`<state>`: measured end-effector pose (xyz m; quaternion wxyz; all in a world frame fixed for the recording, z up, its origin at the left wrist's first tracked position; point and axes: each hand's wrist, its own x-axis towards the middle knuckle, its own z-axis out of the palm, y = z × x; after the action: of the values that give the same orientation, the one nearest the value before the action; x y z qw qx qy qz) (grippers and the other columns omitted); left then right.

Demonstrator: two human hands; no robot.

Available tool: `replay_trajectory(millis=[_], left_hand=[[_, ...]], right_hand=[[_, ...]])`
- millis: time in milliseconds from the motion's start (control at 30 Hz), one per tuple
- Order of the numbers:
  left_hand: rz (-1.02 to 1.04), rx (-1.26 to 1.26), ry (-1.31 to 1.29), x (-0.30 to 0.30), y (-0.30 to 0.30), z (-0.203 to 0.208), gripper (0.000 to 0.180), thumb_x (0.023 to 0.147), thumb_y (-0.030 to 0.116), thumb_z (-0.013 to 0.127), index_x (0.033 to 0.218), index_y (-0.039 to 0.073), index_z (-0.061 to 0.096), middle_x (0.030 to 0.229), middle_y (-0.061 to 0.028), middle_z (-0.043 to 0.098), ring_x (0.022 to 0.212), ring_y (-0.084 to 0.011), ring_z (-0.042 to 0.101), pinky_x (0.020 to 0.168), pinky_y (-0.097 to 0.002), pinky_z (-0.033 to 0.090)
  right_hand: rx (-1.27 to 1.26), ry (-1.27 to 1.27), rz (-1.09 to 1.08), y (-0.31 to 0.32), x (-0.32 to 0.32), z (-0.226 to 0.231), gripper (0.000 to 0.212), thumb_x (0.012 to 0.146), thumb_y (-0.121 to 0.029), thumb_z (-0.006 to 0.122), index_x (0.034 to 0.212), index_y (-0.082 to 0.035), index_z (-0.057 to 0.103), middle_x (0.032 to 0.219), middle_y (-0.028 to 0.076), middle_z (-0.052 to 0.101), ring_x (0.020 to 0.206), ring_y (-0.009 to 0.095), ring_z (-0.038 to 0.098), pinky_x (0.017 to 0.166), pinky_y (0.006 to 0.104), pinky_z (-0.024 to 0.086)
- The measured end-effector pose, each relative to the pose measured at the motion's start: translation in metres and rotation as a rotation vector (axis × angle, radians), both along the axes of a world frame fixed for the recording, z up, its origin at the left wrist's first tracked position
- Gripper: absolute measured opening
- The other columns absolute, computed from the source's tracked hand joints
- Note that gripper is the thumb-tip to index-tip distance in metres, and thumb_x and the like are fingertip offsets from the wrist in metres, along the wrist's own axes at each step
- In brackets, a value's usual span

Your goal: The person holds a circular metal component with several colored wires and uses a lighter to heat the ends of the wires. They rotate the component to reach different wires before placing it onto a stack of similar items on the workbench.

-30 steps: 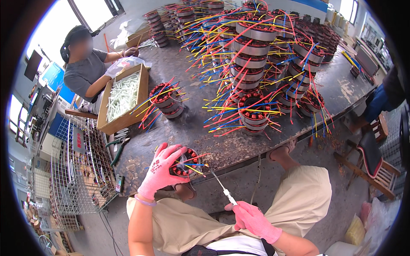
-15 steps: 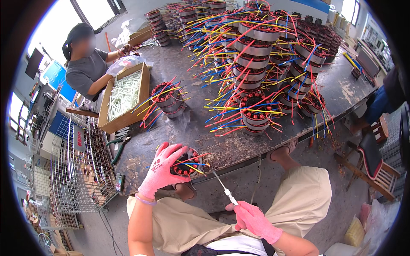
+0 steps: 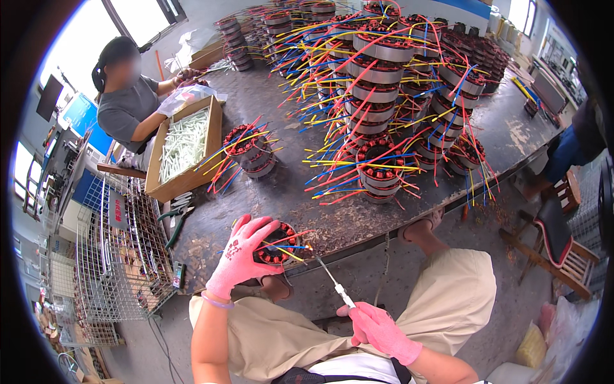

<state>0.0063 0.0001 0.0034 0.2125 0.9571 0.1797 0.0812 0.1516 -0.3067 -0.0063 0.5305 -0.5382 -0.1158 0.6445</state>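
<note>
Orange glow [image 3: 309, 247]: burning brighter than half a second ago, sitting at the ends of the coloured leads [image 3: 292, 246], between both hands.
Left hand [image 3: 244, 253]: curling around the side of a wound ring [image 3: 274, 257], fingers bending over the top; keeping almost the same place as earlier.
Wound ring: resting in the left hand's grasp at the near table edge, partly hiding under the fingers.
Right hand [image 3: 378, 329]: closing like a fist around a slim tool [image 3: 332, 278], aiming it up and leftward at the leads; holding nearly steady since the earlier frames.
Open box [image 3: 183, 184]: standing beyond the left hand and to its left, containing heaped white tubes [image 3: 184, 146].
Plastic bag [image 3: 192, 96]: draping over the box's far end.
Mesh baskets [image 3: 112, 256]: standing left of the left hand, holding items too small to tell.
Short stack [image 3: 252, 155]: standing straight beyond the left hand, trailing wires toward the box.
Tall stacks [image 3: 377, 96]: rising beyond and right of the left hand, crowding the tabletop [image 3: 288, 185], hiding things behind.
Green-handled pliers [image 3: 177, 233]: lying left of the left hand.
Co-worker [image 3: 131, 109]: sitting beyond the box, working both hands close together.
</note>
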Motion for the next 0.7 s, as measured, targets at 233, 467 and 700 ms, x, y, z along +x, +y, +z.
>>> replay_trajectory(millis=[233, 467, 700], left_hand=[[-0.003, 0.022, -0.012, 0.000, 0.000, 0.000, 0.097, 0.054, 0.032, 0.093, 0.142, 0.016, 0.056, 0.145, -0.0118, 0.053, 0.137, -0.0450, 0.041, 0.118, -0.0552, 0.031], [0.010, 0.012, -0.008, 0.000, -0.001, -0.001, 0.097, 0.054, 0.033, 0.093, 0.142, 0.016, 0.056, 0.145, -0.0118, 0.052, 0.137, -0.0450, 0.041, 0.119, -0.0551, 0.029], [0.006, 0.033, -0.034, 0.001, -0.003, 0.000, 0.095, 0.053, 0.032, 0.093, 0.139, 0.015, 0.058, 0.141, -0.0136, 0.054, 0.135, -0.0420, 0.043, 0.120, -0.0549, 0.029]], right_hand=[[-0.001, 0.007, -0.001, -0.002, 0.001, 0.001, 0.036, 0.108, -0.022, 0.045, 0.127, 0.005, 0.058, 0.062, -0.002, 0.043, 0.055, 0.007, 0.043, 0.061, 0.0274, 0.049], [-0.006, -0.022, 0.007, 0.001, 0.001, 0.004, 0.035, 0.108, -0.022, 0.045, 0.126, 0.004, 0.061, 0.066, -0.001, 0.045, 0.058, 0.008, 0.046, 0.062, 0.0277, 0.050], [0.005, -0.004, -0.005, -0.001, 0.002, 0.001, 0.035, 0.107, -0.021, 0.045, 0.125, 0.003, 0.062, 0.068, 0.000, 0.046, 0.060, 0.009, 0.048, 0.062, 0.0278, 0.051]])
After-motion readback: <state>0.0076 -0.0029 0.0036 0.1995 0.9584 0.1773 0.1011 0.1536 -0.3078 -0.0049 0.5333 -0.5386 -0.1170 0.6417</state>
